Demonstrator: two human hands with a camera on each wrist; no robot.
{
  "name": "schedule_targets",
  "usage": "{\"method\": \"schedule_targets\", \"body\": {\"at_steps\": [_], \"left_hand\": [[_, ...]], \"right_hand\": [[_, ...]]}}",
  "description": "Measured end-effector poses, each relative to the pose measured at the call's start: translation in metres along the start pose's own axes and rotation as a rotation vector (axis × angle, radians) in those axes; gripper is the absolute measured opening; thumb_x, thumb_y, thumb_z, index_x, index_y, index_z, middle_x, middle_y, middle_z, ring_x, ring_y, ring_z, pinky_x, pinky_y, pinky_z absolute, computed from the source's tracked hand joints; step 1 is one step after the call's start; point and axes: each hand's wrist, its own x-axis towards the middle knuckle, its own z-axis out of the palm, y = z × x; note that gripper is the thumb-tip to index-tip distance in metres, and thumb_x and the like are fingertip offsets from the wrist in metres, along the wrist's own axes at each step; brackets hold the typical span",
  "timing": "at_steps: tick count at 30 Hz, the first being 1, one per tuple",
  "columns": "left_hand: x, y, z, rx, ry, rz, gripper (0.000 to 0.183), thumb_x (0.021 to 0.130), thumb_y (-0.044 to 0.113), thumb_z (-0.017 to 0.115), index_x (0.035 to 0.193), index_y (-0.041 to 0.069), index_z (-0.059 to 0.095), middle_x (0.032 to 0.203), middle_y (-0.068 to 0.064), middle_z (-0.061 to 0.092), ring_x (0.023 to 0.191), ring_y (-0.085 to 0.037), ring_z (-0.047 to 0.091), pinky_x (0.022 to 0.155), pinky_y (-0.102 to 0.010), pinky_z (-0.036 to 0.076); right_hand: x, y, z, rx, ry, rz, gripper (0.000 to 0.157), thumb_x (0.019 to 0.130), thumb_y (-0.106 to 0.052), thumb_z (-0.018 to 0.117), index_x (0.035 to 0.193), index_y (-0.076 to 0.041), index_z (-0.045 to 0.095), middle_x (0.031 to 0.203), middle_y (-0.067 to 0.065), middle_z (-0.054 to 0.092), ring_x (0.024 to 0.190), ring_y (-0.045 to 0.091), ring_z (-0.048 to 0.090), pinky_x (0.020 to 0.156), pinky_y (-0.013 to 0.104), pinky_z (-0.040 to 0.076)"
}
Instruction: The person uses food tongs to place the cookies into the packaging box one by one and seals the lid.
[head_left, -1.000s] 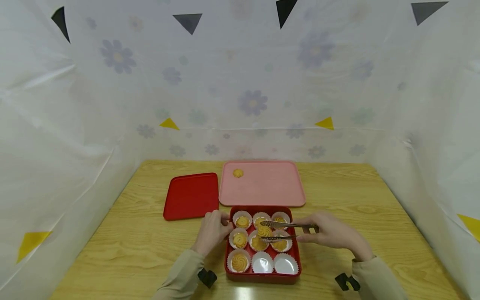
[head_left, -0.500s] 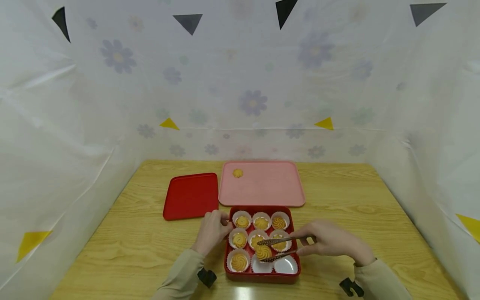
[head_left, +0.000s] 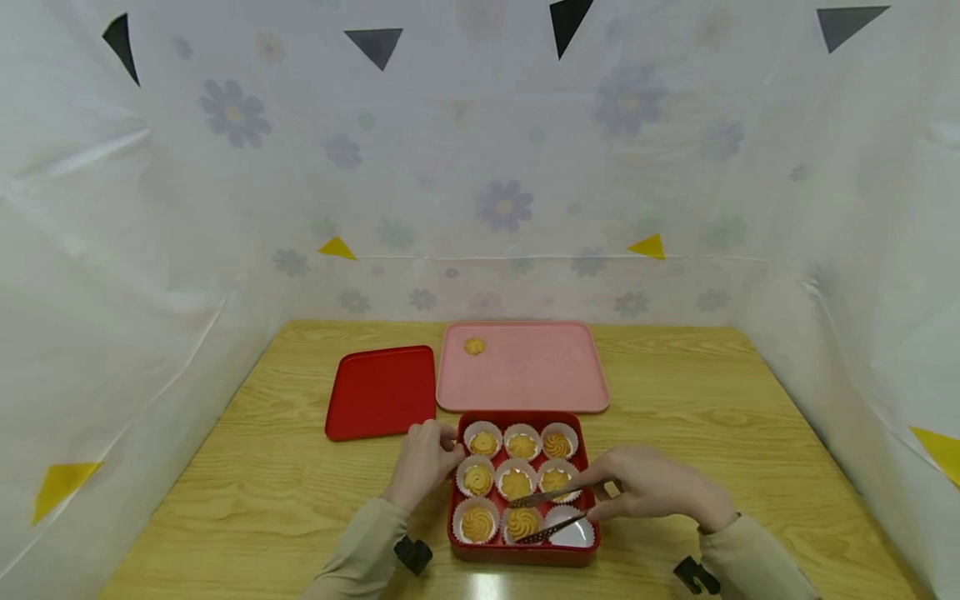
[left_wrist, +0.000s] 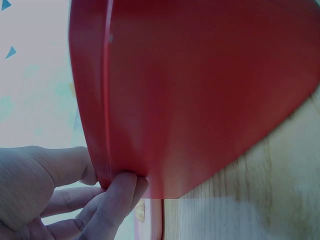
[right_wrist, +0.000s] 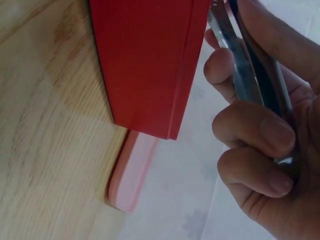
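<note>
A red box (head_left: 525, 557) holds rows of white paper cups, most with a golden butter cookie. My left hand (head_left: 422, 463) pinches the box's left side near a back corner; the left wrist view shows its fingers against the red wall. With my right hand (head_left: 654, 490) I hold metal tongs (head_left: 557, 493), fingers curled round the handle in the right wrist view. The tongs' arms are spread, tips at either side of a swirled cookie (head_left: 522, 523) in the front middle cup. Whether they touch it, I cannot tell. The front right cup (head_left: 573, 533) shows its white bottom.
Behind the box lies a pink tray (head_left: 532, 367) with one cookie (head_left: 475, 346) near its far left corner. A flat red lid or tray (head_left: 382, 392) is left of it. White flowered sheeting (head_left: 480, 167) surrounds the wooden table (head_left: 675, 375).
The tongs moved toward me, carrying the swirled cookie from above the middle row into the front middle cup. Their arms then spread apart. My left hand stayed put on the box.
</note>
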Motion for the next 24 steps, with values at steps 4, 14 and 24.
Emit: {"method": "schedule_targets", "body": {"at_steps": [4, 14, 24], "left_hand": [[0.0002, -0.0006, 0.0003, 0.007, 0.003, 0.009, 0.009, 0.081, 0.006, 0.071, 0.087, 0.003, 0.077, 0.082, -0.009, 0.076, 0.073, -0.016, 0.068, 0.064, -0.029, 0.054], [0.0, -0.0006, 0.0003, 0.008, 0.011, 0.003, 0.012, 0.08, 0.006, 0.071, 0.09, 0.002, 0.077, 0.082, -0.01, 0.076, 0.075, -0.018, 0.069, 0.065, -0.03, 0.056], [-0.0003, -0.0004, 0.0003, 0.008, 0.012, -0.004, 0.013, 0.08, 0.006, 0.071, 0.09, 0.002, 0.078, 0.08, -0.009, 0.076, 0.074, -0.017, 0.068, 0.063, -0.029, 0.054]], "right_hand": [[0.0023, -0.0018, 0.0019, -0.003, -0.013, 0.033, 0.034, 0.092, -0.039, 0.07, 0.121, -0.021, 0.074, 0.075, -0.021, 0.057, 0.063, -0.007, 0.038, 0.057, 0.013, 0.033], [0.0031, -0.0033, 0.0028, -0.002, -0.014, 0.086, 0.036, 0.091, -0.039, 0.071, 0.123, -0.022, 0.073, 0.077, -0.022, 0.054, 0.067, -0.004, 0.039, 0.061, 0.017, 0.033], [0.0033, -0.0052, 0.0035, -0.008, -0.01, 0.102, 0.036, 0.089, -0.039, 0.073, 0.121, -0.022, 0.074, 0.076, -0.021, 0.053, 0.066, -0.005, 0.038, 0.06, 0.016, 0.032]]}}
